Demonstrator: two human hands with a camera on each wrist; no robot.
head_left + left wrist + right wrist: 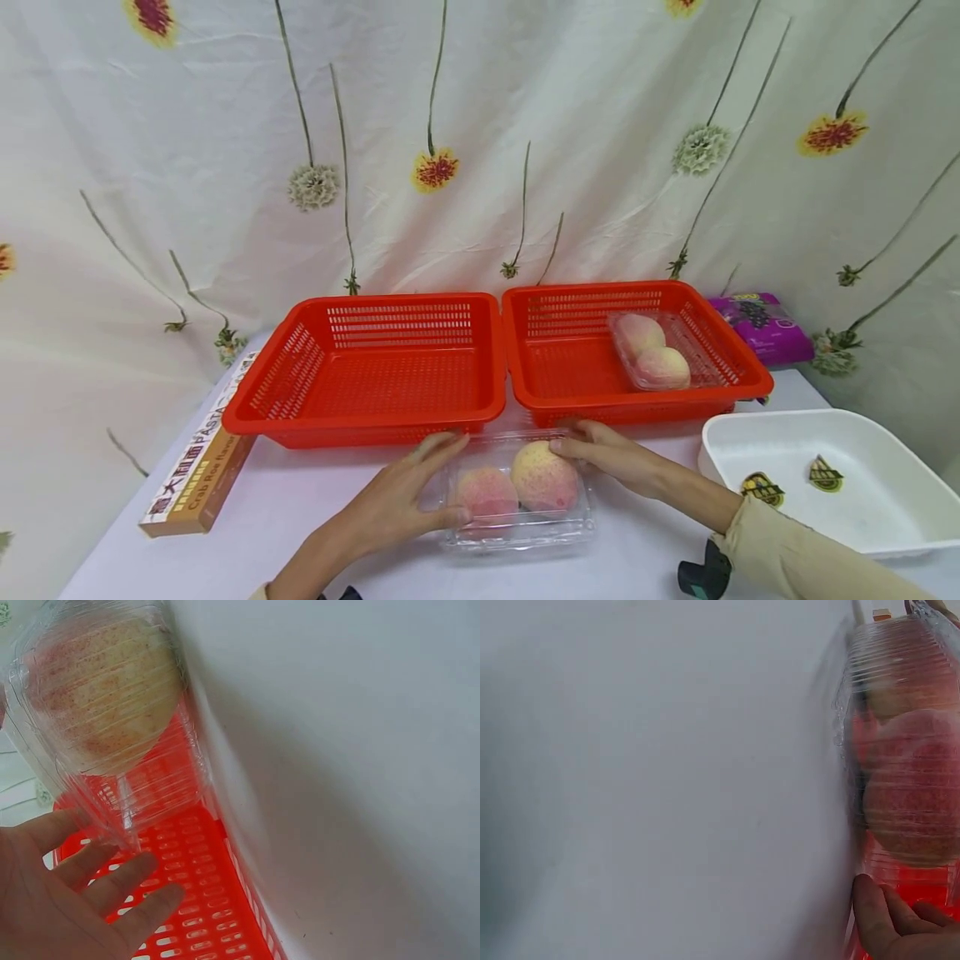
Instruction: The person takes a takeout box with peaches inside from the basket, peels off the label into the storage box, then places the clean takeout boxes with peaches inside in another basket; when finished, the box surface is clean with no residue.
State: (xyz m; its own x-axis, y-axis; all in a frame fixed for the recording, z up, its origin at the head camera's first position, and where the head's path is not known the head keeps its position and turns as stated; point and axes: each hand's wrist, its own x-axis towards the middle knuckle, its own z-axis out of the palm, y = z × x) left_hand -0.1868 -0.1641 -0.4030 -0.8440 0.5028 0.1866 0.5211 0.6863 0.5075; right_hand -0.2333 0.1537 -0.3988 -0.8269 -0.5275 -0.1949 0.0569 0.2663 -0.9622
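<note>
A clear plastic clamshell box (525, 537) with two pink-yellow peaches (543, 477) lies on the white table just in front of two red baskets. My left hand (408, 500) lies against its left end, fingers straight along the far corner and thumb at the near edge. My right hand (615, 457) touches its far right corner with straight fingers. The left wrist view shows the box (105, 697) beside my spread fingers (112, 885). In the right wrist view my fingertips (889, 919) meet the box (907, 787).
The left red basket (360, 427) holds nothing; the right red basket (637, 288) holds a second peach clamshell (652, 354). A white tray (862, 421) stands at the right, a pasta box (198, 467) at the left, a purple packet (761, 327) behind. A flowered cloth hangs behind the table.
</note>
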